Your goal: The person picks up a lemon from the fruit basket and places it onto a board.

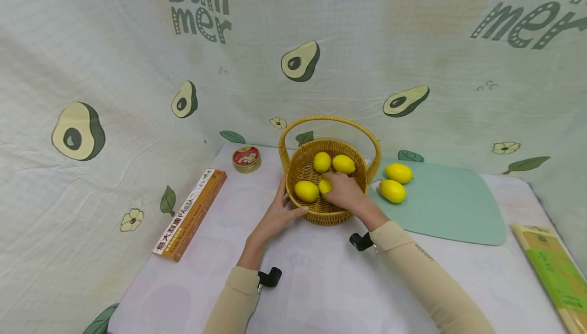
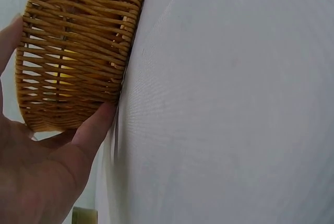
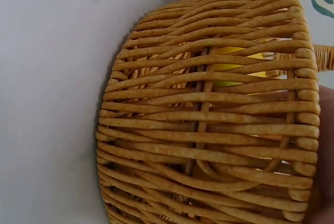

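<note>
The desk [image 1: 321,283] filled the lower frame, a green mat [image 1: 449,206] at centre right. At centre stood the wicker basket [image 1: 298,171]. The left hand [image 1: 277,216] pressed its outer wall with straight, released fingers. The right hand [image 1: 344,191] reached inside, fingers curled round a lemon [image 1: 324,186], beside three other lemons [image 1: 306,191]. Two more lemons [image 1: 398,173] lay on the mat.

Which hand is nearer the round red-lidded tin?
Left. The left hand rests against the basket's left wall, on the side of the tin. The right hand reaches inside the basket, farther away.
</note>
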Demonstrator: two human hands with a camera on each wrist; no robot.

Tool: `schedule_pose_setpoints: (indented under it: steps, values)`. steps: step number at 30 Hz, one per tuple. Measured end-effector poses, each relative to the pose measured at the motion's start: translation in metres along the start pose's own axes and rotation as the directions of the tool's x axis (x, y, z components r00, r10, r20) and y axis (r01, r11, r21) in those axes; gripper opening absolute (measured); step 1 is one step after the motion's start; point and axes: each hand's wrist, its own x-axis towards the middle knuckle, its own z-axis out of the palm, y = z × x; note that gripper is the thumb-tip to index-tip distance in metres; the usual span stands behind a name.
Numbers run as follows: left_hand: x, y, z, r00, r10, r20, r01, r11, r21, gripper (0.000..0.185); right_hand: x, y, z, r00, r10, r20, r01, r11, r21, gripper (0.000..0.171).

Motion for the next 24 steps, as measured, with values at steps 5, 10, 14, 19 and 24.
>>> schedule_pose_setpoints:
  steps: [5,10,14,19,24]
  values:
    - [-0.001,0.001,0.001,1.0,0.01,-0.01,-0.01,1.0,-0.008,0.114,-0.001,-0.002,0.001,1.0,-0.004,-0.01,0.004,1.0,-0.027,0.051]
    - [-0.001,0.001,0.003,1.0,0.022,-0.019,-0.022,1.0,-0.007,0.113,-0.003,-0.003,0.001,1.0,-0.013,-0.012,0.013,0.998,-0.061,0.055]
    - [0.0,0.003,0.005,1.0,0.016,-0.014,-0.016,1.0,0.002,0.112,-0.007,-0.001,-0.003,1.0,-0.016,-0.025,0.014,0.997,-0.07,0.058]
    - [0.002,-0.003,0.004,0.999,0.018,-0.027,-0.018,1.0,0.003,0.111,-0.014,-0.001,-0.01,0.998,-0.047,-0.052,0.043,0.996,-0.081,0.06]
    - [0.011,-0.022,0.005,0.997,0.027,-0.066,-0.026,1.0,0.015,0.111,-0.023,-0.007,-0.021,0.995,-0.077,-0.066,0.069,0.991,-0.112,0.062]
